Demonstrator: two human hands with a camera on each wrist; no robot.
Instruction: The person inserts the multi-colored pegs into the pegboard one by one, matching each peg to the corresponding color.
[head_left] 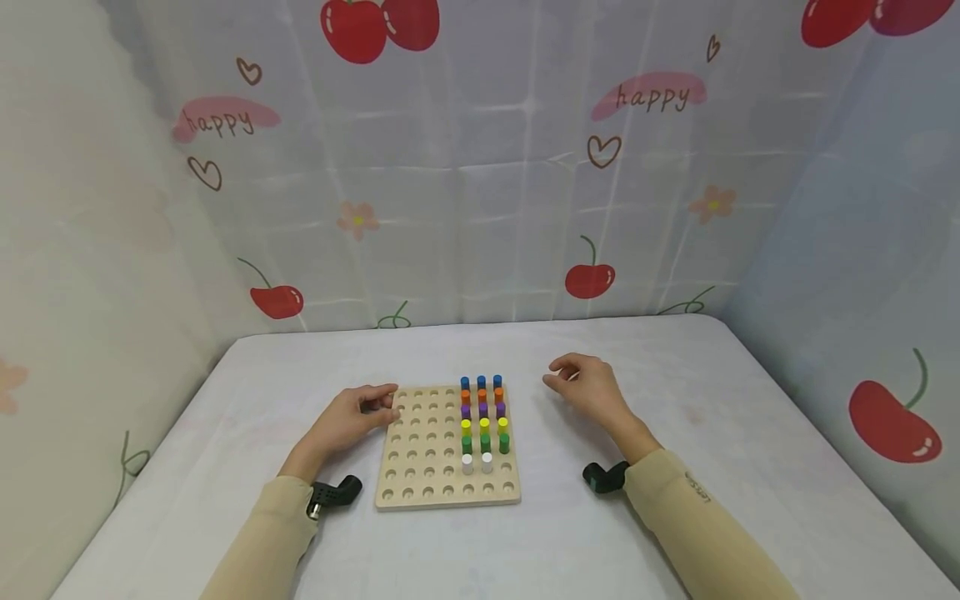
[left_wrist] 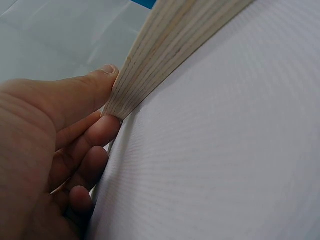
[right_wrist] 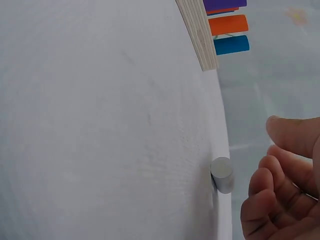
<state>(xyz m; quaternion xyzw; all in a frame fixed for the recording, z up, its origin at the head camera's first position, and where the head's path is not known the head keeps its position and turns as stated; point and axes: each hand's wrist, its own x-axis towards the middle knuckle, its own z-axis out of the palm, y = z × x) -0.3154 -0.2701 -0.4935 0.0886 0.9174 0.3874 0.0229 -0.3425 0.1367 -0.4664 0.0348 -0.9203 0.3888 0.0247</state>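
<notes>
A wooden pegboard (head_left: 420, 502) lies on the table, its right side holding rows of blue, orange, purple, yellow and green pegs (head_left: 484, 427) and two white pegs (head_left: 477, 463). My left hand (head_left: 352, 419) grips the board's far left corner; in the left wrist view the thumb (left_wrist: 95, 90) and a fingertip meet at the board's layered edge (left_wrist: 150, 65). Off to the right of the board, my right hand (head_left: 588, 390) is held over the table with loosely bent fingers and nothing between them. Close by its fingers, the right wrist view shows a pale grey-white peg (right_wrist: 222, 175) on the tabletop.
The table (head_left: 637, 350) has a white cloth. Behind it hangs a pale curtain (head_left: 465, 208) with cherries, hearts and words, and similar sheets stand at both sides. A dark wrist camera (head_left: 606, 477) sits by the right sleeve, another (head_left: 336, 492) by the left.
</notes>
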